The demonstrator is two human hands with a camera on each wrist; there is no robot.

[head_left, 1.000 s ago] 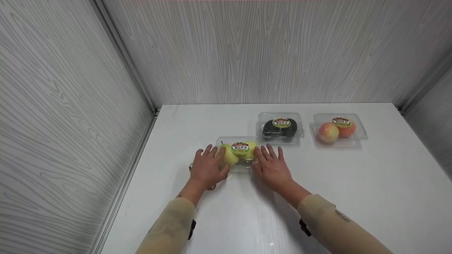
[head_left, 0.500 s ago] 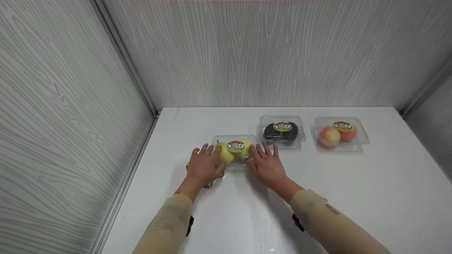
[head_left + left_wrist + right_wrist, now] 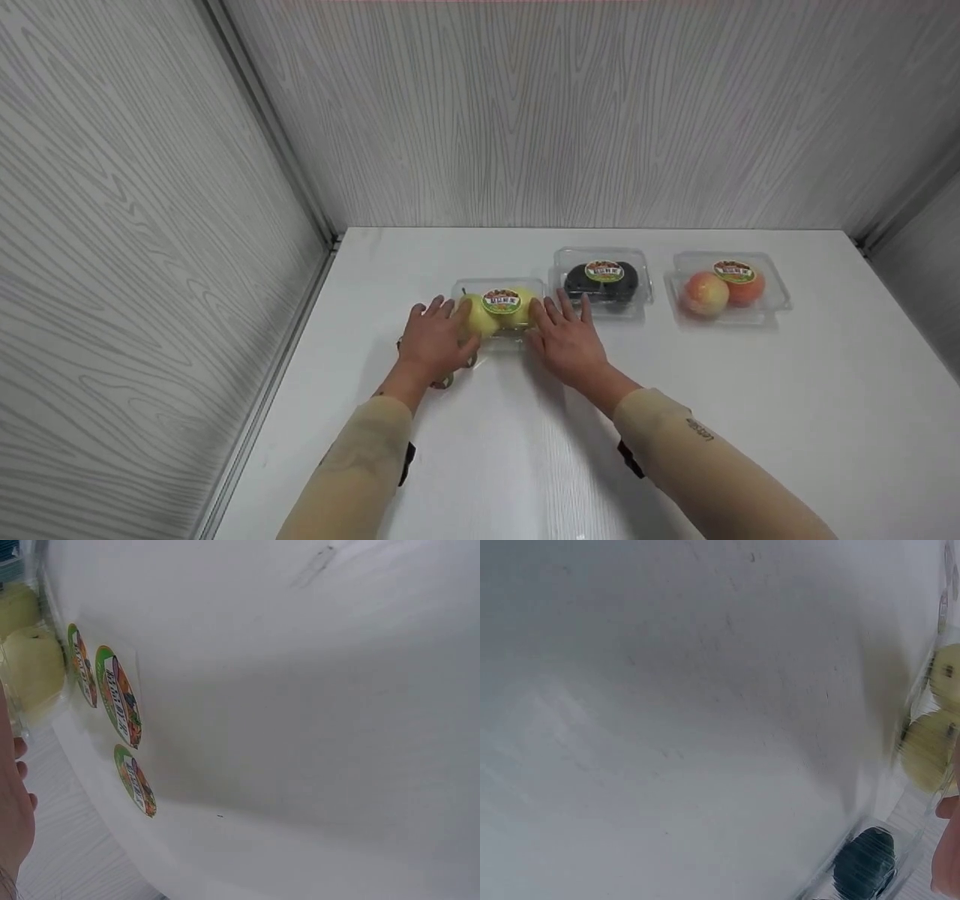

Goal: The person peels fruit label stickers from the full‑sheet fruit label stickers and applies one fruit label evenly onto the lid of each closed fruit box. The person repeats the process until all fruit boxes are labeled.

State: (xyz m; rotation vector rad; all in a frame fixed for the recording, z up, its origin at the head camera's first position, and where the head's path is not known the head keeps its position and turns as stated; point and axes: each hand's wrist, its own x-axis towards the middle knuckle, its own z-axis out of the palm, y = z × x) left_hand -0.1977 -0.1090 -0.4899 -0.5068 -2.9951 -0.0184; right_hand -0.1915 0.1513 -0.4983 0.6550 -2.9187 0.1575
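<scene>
A clear plastic clamshell box (image 3: 517, 285) holds two yellow-green pears (image 3: 478, 322), with an oval fruit sticker (image 3: 501, 301) on its lid. The left hand (image 3: 431, 341) lies along the box's left side, fingers extended and fingertips near its corner. On the opposite side, the right hand (image 3: 568, 345) rests with straight fingers against the wall. Several loose oval stickers (image 3: 118, 697) lie on the table just in front of the pears in the left wrist view; the left hand partly covers them in the head view.
Behind the right hand stands a clear box (image 3: 600, 253) of dark, nearly black fruit. Farther right is another clear box (image 3: 769, 300) with two red-yellow peach-like fruits; both carry oval stickers. Wood-grain panels (image 3: 525, 112) enclose the white table (image 3: 720, 390) at the back and sides.
The pear box has slid left and farther away from the person, with both hands staying on its sides. The view has shifted slightly. The other two boxes have stayed where they are.
</scene>
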